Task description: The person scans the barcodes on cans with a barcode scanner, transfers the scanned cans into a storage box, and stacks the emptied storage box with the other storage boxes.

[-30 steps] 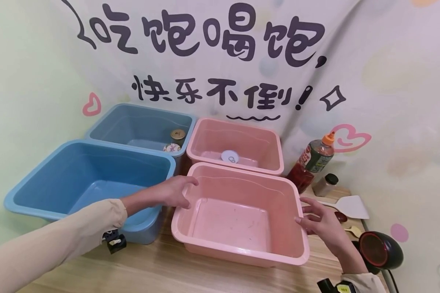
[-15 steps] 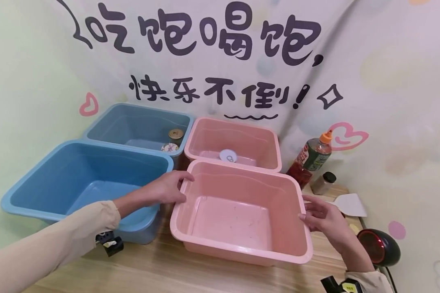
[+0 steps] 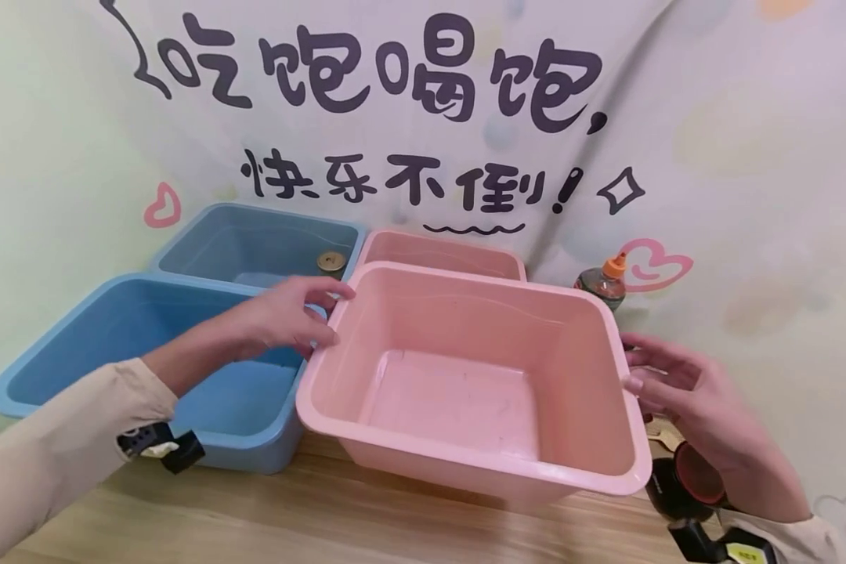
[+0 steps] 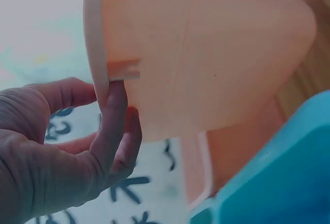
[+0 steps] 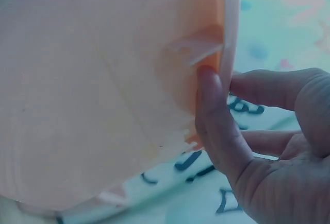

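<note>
Both my hands hold a pink plastic basin (image 3: 458, 313) by its rim, one at each side. My left hand (image 3: 289, 313) grips the left rim; in the left wrist view its thumb (image 4: 72, 91) lies on the outer edge and its fingers curl under the lip. On the opposite rim, my right hand (image 3: 712, 407) pinches likewise, with fingertips tucked beneath the lip in the right wrist view. The basin is raised, tilted toward me, and nothing lies inside. It covers most of a second pink basin (image 3: 440, 254) behind.
A blue basin (image 3: 240, 399) stands at the left, close to the raised basin. Behind it, another blue basin (image 3: 254, 243) contains a can (image 3: 331, 262). At the right are an orange-capped bottle (image 3: 604, 286) and a black object (image 3: 677, 486) on the wooden table (image 3: 254, 517).
My hands have closed on the pink basin's rim and lifted it upward and toward me. It now hides the back pink basin's lid-like disc and much of the bottle.
</note>
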